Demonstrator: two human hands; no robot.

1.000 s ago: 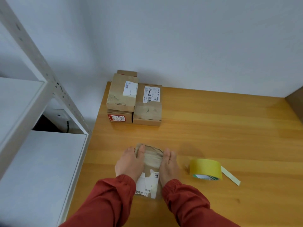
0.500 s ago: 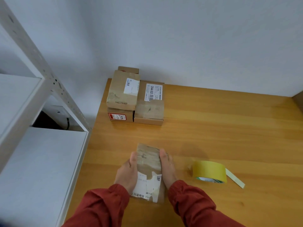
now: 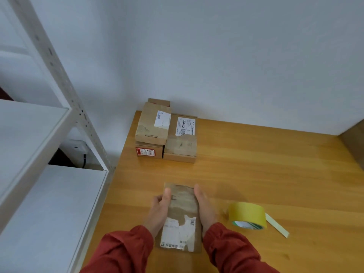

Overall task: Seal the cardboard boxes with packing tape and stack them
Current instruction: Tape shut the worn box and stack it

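Fingers (image 3: 156, 200) of the left hand (image 3: 157, 213) curl round the cardboard box (image 3: 181, 211) at six o'clock, right hand (image 3: 204, 211) flat on its other side, both just off the far end. Sealing looks done; stacked boxes (image 3: 153, 125) wait at eleven o'clock.

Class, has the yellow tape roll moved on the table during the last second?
No. The tape roll lies in the same spot relative to the stacked boxes; only the view shifted.

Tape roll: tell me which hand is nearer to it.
Right. The right hand lies against the box's right side, with the tape roll just to its right; the left hand grips the box's left side, farther away.
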